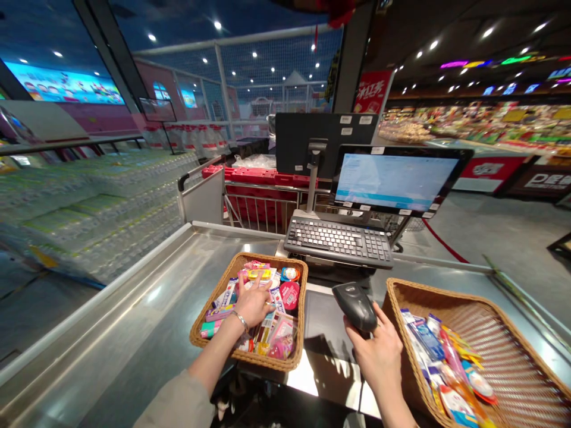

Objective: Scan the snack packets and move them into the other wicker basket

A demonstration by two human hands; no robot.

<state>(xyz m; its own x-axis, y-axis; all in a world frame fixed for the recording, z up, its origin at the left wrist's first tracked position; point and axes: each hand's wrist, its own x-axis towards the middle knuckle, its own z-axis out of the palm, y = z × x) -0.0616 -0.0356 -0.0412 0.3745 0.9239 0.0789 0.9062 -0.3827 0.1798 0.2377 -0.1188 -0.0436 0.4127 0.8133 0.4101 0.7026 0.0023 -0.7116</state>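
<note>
My left hand (255,302) is over the left wicker basket (195,324), its fingers spread and touching the packaged sweets in it. Around those fingers lie a yellow packet (259,274), a round tub with a pink-red lid (289,295) and several small wrapped snacks. I see nothing gripped there, though the fingertips partly blend with the packets. My right hand (379,346) is closed around the handle of a black barcode scanner (355,306). The scanner's head points up and left, above the counter between the two baskets.
A second wicker basket (513,339) on the right holds several snack packets along its left side. Beyond the scanner stand a black keyboard (339,241) and a lit screen (395,181). The steel counter (147,315) has a raised rim. A trolley (203,193) stands behind it.
</note>
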